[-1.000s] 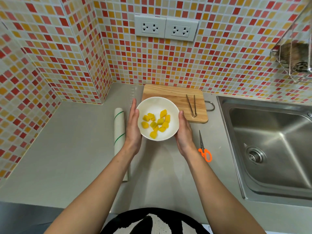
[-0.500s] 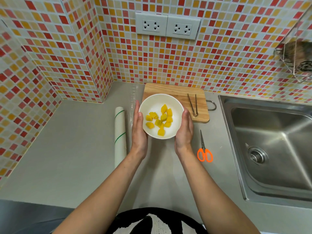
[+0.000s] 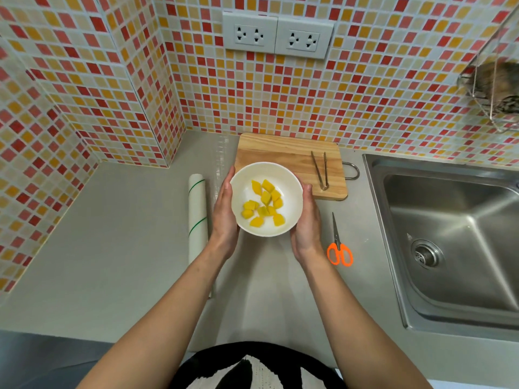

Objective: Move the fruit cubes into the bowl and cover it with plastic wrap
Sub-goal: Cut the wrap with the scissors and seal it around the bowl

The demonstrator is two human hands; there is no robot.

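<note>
A white bowl (image 3: 280, 169) holds several yellow fruit cubes (image 3: 265, 204). It overlaps the near left corner of a wooden cutting board (image 3: 280, 148). My left hand (image 3: 224, 214) cups the bowl's left side with the fingers pointing away from me. My right hand (image 3: 307, 223) cups its right side the same way. A roll of plastic wrap (image 3: 198, 209) lies lengthwise on the counter, just left of my left hand. A faint clear sheet seems to spread from the roll toward the bowl.
Metal tongs (image 3: 320, 169) lie on the board's right part. Orange-handled scissors (image 3: 338, 245) lie on the counter right of my right hand. A steel sink (image 3: 449, 234) fills the right side. A tiled wall with sockets (image 3: 276, 36) stands behind, and a wire rack (image 3: 494, 88) hangs at upper right.
The bowl, held between both hands, has shifted slightly away from me and to the right, and the cubes inside have slid a little.
</note>
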